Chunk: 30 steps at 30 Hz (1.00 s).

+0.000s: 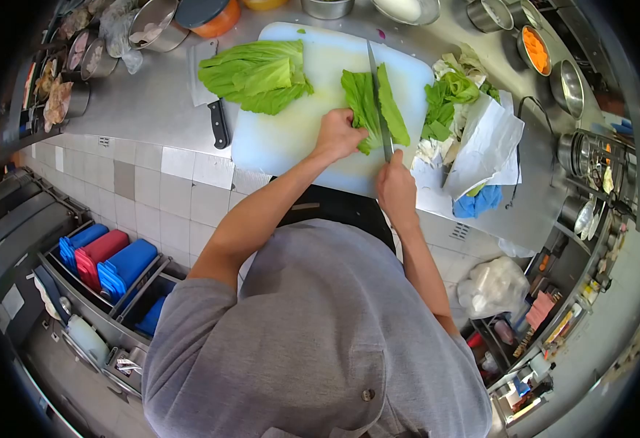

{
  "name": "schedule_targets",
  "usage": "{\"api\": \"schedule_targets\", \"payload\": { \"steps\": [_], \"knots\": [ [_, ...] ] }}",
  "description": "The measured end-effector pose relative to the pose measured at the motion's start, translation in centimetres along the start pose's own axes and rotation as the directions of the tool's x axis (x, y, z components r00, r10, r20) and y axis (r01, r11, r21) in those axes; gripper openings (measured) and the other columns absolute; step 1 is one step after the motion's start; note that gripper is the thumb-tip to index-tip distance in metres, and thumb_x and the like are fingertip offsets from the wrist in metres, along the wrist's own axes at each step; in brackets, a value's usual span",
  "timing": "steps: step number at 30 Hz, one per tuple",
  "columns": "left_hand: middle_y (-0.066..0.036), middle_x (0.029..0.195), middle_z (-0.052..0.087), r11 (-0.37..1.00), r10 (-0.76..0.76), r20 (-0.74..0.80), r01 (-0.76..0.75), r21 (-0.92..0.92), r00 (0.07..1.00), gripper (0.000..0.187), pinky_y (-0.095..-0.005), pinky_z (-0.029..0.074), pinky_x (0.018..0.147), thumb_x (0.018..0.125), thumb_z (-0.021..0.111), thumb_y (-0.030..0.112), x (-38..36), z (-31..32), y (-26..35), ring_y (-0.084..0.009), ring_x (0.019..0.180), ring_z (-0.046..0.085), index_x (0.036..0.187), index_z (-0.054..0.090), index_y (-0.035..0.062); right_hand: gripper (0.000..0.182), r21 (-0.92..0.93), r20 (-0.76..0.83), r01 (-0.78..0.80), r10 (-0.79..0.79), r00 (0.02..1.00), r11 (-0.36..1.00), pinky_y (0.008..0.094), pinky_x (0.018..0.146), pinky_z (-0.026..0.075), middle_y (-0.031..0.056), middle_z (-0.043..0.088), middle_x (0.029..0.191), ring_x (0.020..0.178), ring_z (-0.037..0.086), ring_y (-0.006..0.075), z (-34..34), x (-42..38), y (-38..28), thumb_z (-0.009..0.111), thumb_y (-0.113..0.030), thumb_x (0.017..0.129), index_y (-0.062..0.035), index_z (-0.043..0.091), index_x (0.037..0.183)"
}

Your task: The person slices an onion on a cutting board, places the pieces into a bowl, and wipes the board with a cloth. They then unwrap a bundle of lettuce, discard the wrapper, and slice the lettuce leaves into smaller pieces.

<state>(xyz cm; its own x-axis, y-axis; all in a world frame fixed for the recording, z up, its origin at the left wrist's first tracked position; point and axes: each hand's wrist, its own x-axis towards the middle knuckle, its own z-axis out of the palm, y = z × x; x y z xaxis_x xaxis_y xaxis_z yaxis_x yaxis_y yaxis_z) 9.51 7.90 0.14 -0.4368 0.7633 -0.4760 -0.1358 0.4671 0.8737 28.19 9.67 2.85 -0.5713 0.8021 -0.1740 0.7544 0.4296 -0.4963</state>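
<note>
On a white cutting board (pixel 261 146), my left hand (pixel 340 134) is closed on the lower part of a green leaf (pixel 360 95). My right hand (pixel 396 186) grips the handle of a long knife (pixel 377 87), whose blade points away from me. The blade lies between that leaf and a narrower leaf strip (pixel 393 109) on its right. A pile of larger green leaves (pixel 258 73) rests on the board's left part, its left end reaching past the edge.
Left of the board lies a black-handled cleaver (pixel 218 124). Leaf scraps (pixel 448 98), crumpled white paper (pixel 488 142) and a blue cloth (pixel 477 202) are at its right. Metal bowls stand along the back, one with orange pieces (pixel 535 50), beside an orange tub (pixel 214 20).
</note>
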Motion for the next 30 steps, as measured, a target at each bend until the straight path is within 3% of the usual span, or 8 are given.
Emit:
{"api": "schedule_targets", "payload": {
  "steps": [7,13,14,20,22,24,27,30],
  "knots": [
    [-0.008,0.080,0.072,0.998,-0.040,0.006,0.040,0.050,0.999,0.015,-0.0313,0.060,0.053,0.085,0.076,0.006,-0.5,-0.2,0.4,-0.0137,0.065,0.068,0.095,0.071,-0.0048,0.024,0.021,0.000,-0.030,0.030,1.000,0.999,0.0601,0.061,0.049,0.0302,0.066,0.074,0.070,0.065,0.0527,0.6,2.2,0.6,0.054,-0.010,0.099,0.0061,0.046,0.116],
    [-0.006,0.091,0.075,0.964,0.104,0.016,-0.097,-0.250,0.994,0.015,-0.0281,0.058,0.057,0.095,0.074,0.006,-1.8,-4.0,-0.9,-0.0122,0.074,0.071,0.107,0.067,0.0000,0.020,0.324,0.075,-0.197,0.182,0.980,0.926,0.0569,0.065,0.051,0.0314,0.066,0.076,0.072,0.065,0.0535,-5.2,0.1,1.2,0.055,-0.013,0.102,0.0039,0.049,0.111],
    [-0.006,0.094,0.075,0.962,0.106,0.049,-0.090,-0.259,0.993,0.016,-0.0266,0.058,0.061,0.097,0.074,0.008,-2.0,-4.6,-0.1,-0.0109,0.076,0.071,0.110,0.066,0.0017,0.020,0.358,0.012,-0.181,0.189,0.982,0.916,0.0534,0.063,0.050,0.0317,0.066,0.078,0.070,0.066,0.0520,-5.4,-0.6,1.9,0.056,-0.013,0.104,0.0041,0.049,0.110],
    [-0.007,0.103,0.076,0.934,0.199,0.208,-0.121,-0.336,0.958,0.018,-0.0286,0.059,0.064,0.097,0.074,0.010,-1.3,-0.8,5.1,-0.0131,0.082,0.071,0.111,0.067,0.0011,0.020,0.437,-0.064,-0.230,0.285,0.957,0.870,0.0492,0.060,0.049,0.0322,0.067,0.079,0.067,0.066,0.0497,-6.7,-3.1,4.2,0.057,-0.012,0.103,0.0052,0.048,0.108],
    [-0.008,0.103,0.076,0.952,0.162,0.244,-0.086,-0.295,0.956,0.019,-0.0293,0.060,0.065,0.098,0.074,0.010,0.4,1.7,4.6,-0.0135,0.083,0.072,0.112,0.067,0.0004,0.020,0.441,-0.068,-0.255,0.316,0.946,0.860,0.0494,0.059,0.049,0.0325,0.067,0.079,0.068,0.066,0.0500,-6.6,-3.7,4.6,0.057,-0.012,0.103,0.0056,0.048,0.107],
    [-0.010,0.101,0.076,0.989,0.042,0.295,0.003,-0.150,0.955,0.026,-0.0290,0.059,0.065,0.095,0.078,0.015,2.0,3.4,4.3,-0.0138,0.084,0.072,0.111,0.065,-0.0014,0.020,0.448,-0.065,-0.299,0.364,0.929,0.843,0.0497,0.059,0.048,0.0328,0.066,0.079,0.068,0.066,0.0501,-6.6,-4.6,4.8,0.057,-0.013,0.103,0.0056,0.049,0.107],
    [-0.014,0.102,0.074,0.942,-0.076,0.179,0.012,0.334,0.981,0.037,-0.0363,0.059,0.068,0.091,0.083,0.024,1.5,4.2,4.5,-0.0228,0.084,0.073,0.111,0.064,-0.0007,0.020,0.423,-0.084,-0.281,0.345,0.935,0.862,0.0498,0.059,0.047,0.0324,0.064,0.076,0.067,0.065,0.0495,-6.2,-6.1,6.0,0.057,-0.013,0.103,0.0050,0.050,0.108],
    [-0.017,0.110,0.069,0.722,0.351,-0.037,-0.245,0.647,0.936,0.048,-0.0460,0.057,0.075,0.083,0.086,0.031,-1.3,4.6,4.7,-0.0339,0.091,0.070,0.113,0.064,0.0008,0.020,0.470,-0.164,-0.247,0.358,0.919,0.848,0.0501,0.059,0.047,0.0322,0.063,0.074,0.066,0.064,0.0495,-6.0,-7.7,6.3,0.058,-0.013,0.103,0.0047,0.050,0.108]
  ]
}}
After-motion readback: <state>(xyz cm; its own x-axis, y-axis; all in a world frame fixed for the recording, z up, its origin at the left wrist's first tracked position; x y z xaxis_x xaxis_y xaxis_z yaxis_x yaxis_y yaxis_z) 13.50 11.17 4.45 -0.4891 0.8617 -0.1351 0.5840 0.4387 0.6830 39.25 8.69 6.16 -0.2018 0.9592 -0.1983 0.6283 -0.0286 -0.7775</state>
